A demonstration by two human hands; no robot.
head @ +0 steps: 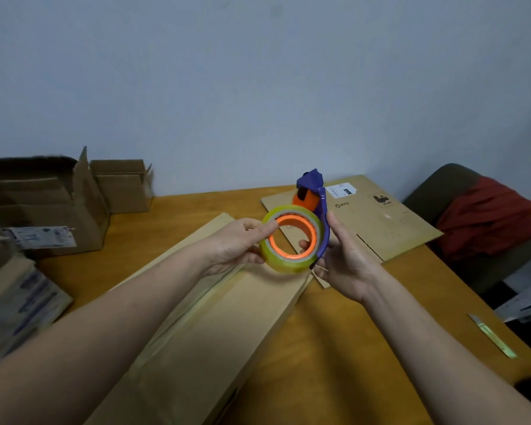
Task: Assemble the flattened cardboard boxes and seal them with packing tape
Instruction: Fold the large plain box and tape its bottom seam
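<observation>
On the surface (365, 332) a long cardboard box (221, 326) lies near me under my arms. A flattened box (380, 228) lies far right, not yet folded, and opened boxes (43, 210) stand far left. I judge most of the work remains. Above the long box, my left hand (236, 243) pinches the tape roll (292, 243) with its fingers, and my right hand (350, 259) wraps its fingers round the purple dispenser (314, 185).

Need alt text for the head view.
The left hand and right hand hold a purple tape dispenser with its yellowish clear tape roll above a long brown cardboard box on a wooden table. A printed flat cardboard sheet lies behind; a pale green knife lies right.
</observation>
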